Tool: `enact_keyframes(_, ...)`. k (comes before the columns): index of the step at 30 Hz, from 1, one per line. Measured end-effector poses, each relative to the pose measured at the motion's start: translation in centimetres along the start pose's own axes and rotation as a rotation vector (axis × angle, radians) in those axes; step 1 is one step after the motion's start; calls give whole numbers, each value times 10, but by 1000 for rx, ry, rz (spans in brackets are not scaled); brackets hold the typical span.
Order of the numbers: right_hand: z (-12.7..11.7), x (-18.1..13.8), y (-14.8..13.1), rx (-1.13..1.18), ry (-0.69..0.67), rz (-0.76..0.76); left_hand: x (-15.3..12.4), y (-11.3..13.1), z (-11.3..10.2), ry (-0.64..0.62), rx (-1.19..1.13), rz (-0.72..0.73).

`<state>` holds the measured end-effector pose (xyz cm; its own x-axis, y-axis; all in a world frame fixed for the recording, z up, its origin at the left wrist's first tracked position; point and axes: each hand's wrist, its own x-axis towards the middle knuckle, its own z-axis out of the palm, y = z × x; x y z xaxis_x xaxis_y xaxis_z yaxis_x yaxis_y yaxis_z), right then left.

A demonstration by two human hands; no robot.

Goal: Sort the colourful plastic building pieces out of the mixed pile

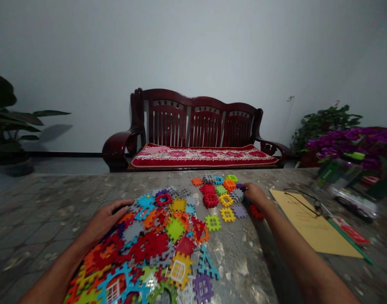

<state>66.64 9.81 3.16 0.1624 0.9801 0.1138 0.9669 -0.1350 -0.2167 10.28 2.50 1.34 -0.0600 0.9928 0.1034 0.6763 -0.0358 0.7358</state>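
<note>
A large heap of colourful toothed plastic building blocks point(149, 249) spreads over the left and middle of the table. At its left edge rests my left hand point(109, 215), fingers stretched out over the nearby pieces and holding nothing. To the right, my right hand point(254, 195) reaches to the far side of a smaller group, its fingertips closed at a dark purple block point(239, 185). That group includes a grey block point(237, 195), a yellow frame block point(226, 200), an orange block point(229, 185) and a red block point(210, 200). Under my right wrist lies another red block point(257, 212).
On the right lie a yellow paper folder point(307, 223), eyeglasses point(317, 207), a green pencil point(348, 240) and a red packet point(352, 231). A bottle point(345, 171) and purple flowers point(355, 141) stand behind. Beyond the table is a wooden bench point(193, 114).
</note>
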Motion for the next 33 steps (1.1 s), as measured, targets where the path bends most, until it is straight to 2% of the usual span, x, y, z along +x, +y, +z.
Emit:
enact_keyframes(16,0,16,7,38,37,-60,0,-2,0,-9,-5,-9)
enact_keyframes(21,-1,11,2,23,13,-123,0,-1,1,5,12,0)
enact_keyframes(33,-8,12,-4,-67,-40,-171,1,-2,1,4,10,4)
